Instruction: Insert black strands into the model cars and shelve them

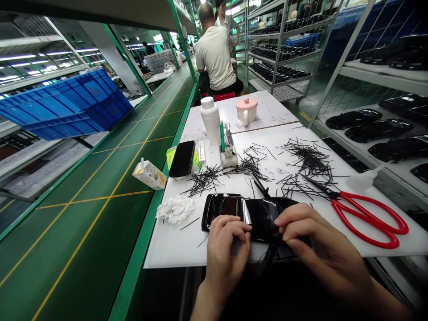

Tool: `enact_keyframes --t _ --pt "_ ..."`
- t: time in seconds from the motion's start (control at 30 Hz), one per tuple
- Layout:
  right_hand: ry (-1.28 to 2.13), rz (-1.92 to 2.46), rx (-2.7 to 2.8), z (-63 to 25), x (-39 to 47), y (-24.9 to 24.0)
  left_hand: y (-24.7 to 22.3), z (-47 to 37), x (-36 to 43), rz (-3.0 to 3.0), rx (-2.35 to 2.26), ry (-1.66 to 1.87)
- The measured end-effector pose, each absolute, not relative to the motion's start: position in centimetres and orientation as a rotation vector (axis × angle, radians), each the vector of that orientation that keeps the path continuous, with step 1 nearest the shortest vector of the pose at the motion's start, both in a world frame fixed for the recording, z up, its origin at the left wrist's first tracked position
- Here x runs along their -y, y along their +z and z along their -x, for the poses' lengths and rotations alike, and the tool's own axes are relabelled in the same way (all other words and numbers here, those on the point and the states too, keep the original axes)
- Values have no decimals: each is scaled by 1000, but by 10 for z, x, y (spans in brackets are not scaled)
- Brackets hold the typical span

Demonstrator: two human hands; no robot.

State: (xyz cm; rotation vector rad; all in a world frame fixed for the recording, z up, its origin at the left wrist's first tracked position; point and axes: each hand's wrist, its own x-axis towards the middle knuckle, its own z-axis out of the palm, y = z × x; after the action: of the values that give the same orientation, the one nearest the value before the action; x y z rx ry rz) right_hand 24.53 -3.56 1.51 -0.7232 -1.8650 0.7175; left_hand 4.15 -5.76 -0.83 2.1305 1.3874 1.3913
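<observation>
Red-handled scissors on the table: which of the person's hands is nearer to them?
Right. The right hand, at the black model car, is just left of the scissors; the left hand is farther left, at the car's near side.

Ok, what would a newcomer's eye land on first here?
Probably the red-handled scissors at the right of the white table. Next, the glossy black car body at the near edge, under the left hand and right hand. Far left, a big blue crate.
</observation>
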Motion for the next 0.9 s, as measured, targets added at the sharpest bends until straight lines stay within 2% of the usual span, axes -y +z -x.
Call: enact_keyframes --t 0.13,0.47,0.73,0.9 --pt "754 700 1861 -244 34 16 -21 -37 62 -2145 -1539 1500" --pt "777 709 1868 -248 35 14 -23 -46 56 -2231 -1477 1559" --pt "567 737 2238 -233 19 -1 -30 -46 58 -2125 -1495 1605" --pt "525 670 2231 -223 13 -7 -31 -46 59 -2106 -1494 1598"
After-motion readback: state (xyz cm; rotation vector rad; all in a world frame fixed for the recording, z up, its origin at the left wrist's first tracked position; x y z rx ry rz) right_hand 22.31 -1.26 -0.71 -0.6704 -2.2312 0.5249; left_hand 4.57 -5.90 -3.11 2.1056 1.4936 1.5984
